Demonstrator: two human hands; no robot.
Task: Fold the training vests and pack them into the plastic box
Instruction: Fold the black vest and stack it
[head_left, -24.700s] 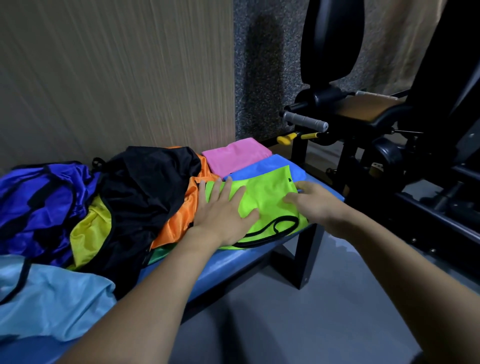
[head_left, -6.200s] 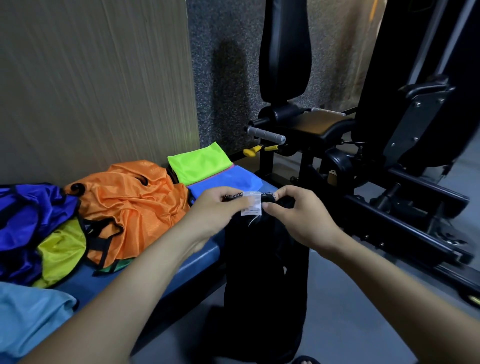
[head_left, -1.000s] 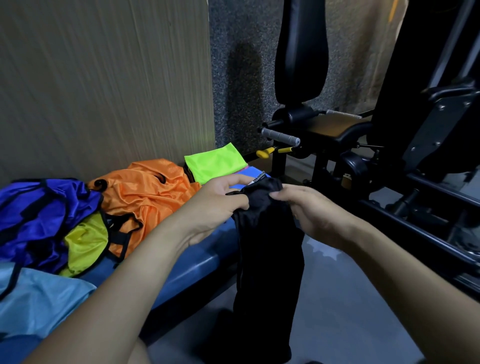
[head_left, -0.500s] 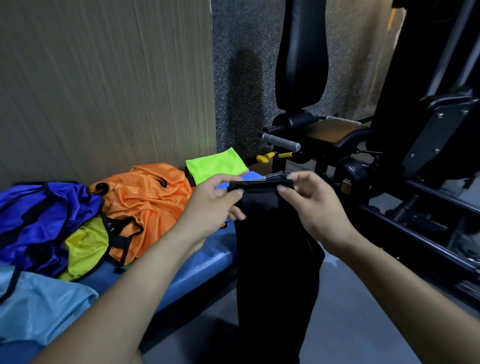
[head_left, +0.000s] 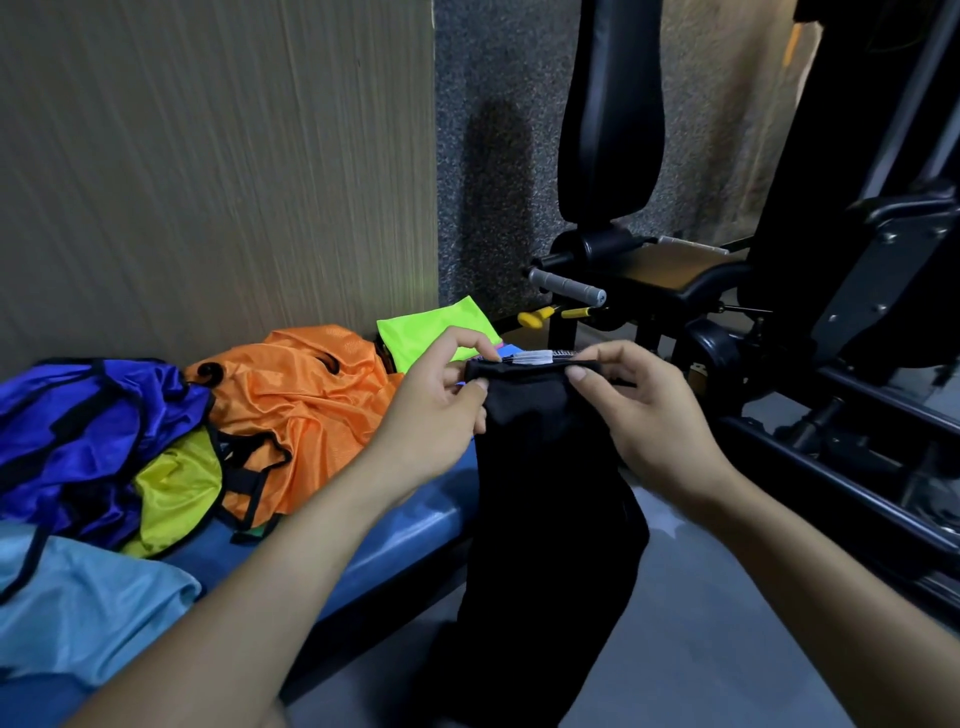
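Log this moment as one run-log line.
stage: folding black vest | left hand: pinches top edge | right hand: pinches top edge | vest hangs beside blue bench | plastic box: not visible

Head view, downward, close over hands

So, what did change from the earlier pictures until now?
The green vest now lies folded at the bench's far end. The black vest left the pile; the left hand and right hand pinch its top edge, letting it hang. The orange vest is uncovered. The other vests stayed.
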